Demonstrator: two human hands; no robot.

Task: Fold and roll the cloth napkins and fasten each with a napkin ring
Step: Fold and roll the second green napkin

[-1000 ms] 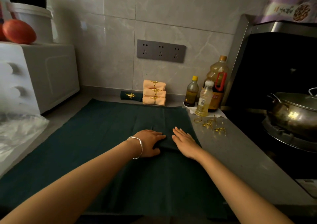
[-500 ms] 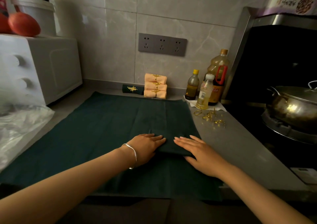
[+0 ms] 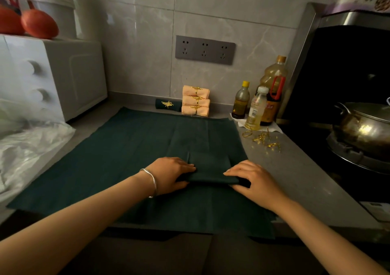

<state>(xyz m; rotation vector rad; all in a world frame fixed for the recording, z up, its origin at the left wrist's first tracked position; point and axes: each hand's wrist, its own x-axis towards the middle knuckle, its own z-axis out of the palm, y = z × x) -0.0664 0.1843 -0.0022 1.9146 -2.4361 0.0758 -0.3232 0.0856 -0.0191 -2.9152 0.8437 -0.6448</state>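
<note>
A dark green napkin (image 3: pixel 209 165), folded into a long strip, lies on a larger dark green cloth (image 3: pixel 126 148) spread over the counter. My left hand (image 3: pixel 171 173) pinches the left corner of the strip's thick near end, and my right hand (image 3: pixel 253 179) pinches the right corner. That near end is raised slightly off the cloth. Three peach rolled napkins (image 3: pixel 195 103) with gold rings are stacked by the back wall. Beside them lies one green rolled napkin (image 3: pixel 167 104) with a gold leaf ring. Loose gold napkin rings (image 3: pixel 263 138) lie on the counter to the right.
Oil bottles (image 3: pixel 256 110) stand at the back right. A metal pot (image 3: pixel 365 125) sits on the stove at the far right. A white appliance (image 3: pixel 63 74) and a crumpled plastic bag (image 3: pixel 27 148) fill the left side.
Both hands lay flat on the strip's near end before. Now they have spread to its two corners and grip the fold, which is lifted a little.
</note>
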